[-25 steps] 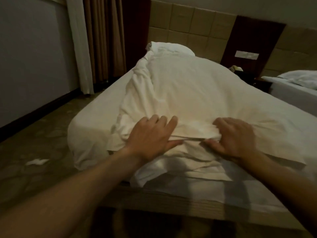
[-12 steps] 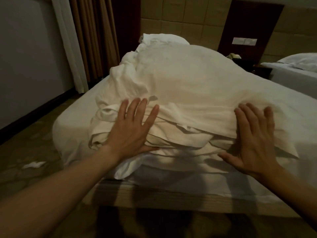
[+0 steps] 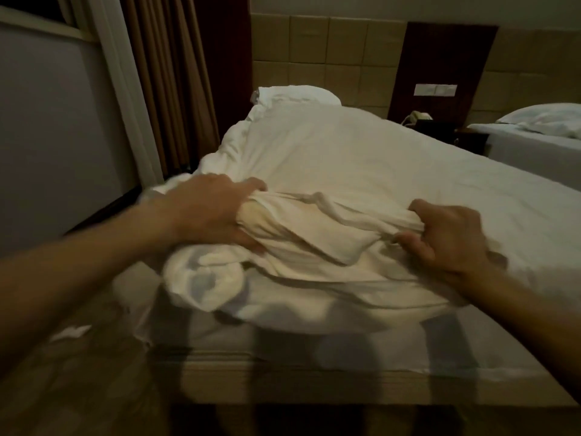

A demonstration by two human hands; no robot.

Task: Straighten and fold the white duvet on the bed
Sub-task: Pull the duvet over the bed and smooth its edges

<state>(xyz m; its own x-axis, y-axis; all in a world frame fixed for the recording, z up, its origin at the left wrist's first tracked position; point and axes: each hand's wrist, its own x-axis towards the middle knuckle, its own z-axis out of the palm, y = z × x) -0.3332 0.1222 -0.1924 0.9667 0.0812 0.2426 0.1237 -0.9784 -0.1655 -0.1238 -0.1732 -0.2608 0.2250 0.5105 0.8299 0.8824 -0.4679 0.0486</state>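
Two bare hands grip the near end of the white duvet [image 3: 361, 158], which lies along the bed [image 3: 314, 369] from the foot up to the pillow [image 3: 295, 94] at the headboard. The left hand [image 3: 210, 215] has its fingers and thumb curled round a thick bunched roll of cloth at the duvet's left near corner. The right hand [image 3: 446, 237] clutches a gathered, twisted ridge of the same cloth further right, fingers curled under it. Between the hands the fabric is drawn into a soft rope-like fold, with flat layered flaps hanging below it. Beneath the left hand a loose, rounded lump of cloth spills toward the bed's corner, blurred. Beyond the hands the duvet is smoother, a broad pale sheet with shallow creases, puffed and crumpled along its left edge. The bed's foot shows a plain, light wooden frame under the white sheet. Pleated brown curtains [image 3: 169, 73] hang at the left beside a white window frame. A padded, square-panelled headboard wall [image 3: 314, 42] stands behind. At the right, a second bed [image 3: 540, 136] with white linen sits near a dark nightstand carrying a telephone [image 3: 416, 116]. A scrap of white paper [image 3: 70, 332] lies on the floor.
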